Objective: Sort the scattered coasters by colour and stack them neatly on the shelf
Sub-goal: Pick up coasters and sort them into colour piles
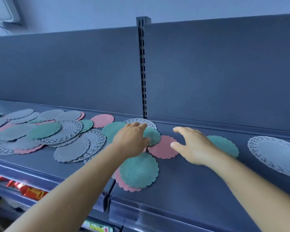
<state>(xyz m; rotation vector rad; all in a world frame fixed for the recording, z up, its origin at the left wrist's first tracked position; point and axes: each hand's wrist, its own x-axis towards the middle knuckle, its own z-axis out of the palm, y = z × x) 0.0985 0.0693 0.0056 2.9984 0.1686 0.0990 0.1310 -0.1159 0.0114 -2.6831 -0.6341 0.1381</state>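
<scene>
The left hand lies flat on a small green coaster by the shelf upright, its grip spread, pinching nothing. The right hand, fingers apart and empty, hovers just right of the pink coaster, thumb nearly at its edge. That pink one lies leftward of it, between both hands; I'd judge the right nearer.

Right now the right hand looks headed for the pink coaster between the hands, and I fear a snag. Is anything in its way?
Nothing visible blocks it. The right hand hovers open beside the pink coaster; only a green coaster under the left hand overlaps its left edge.
</scene>
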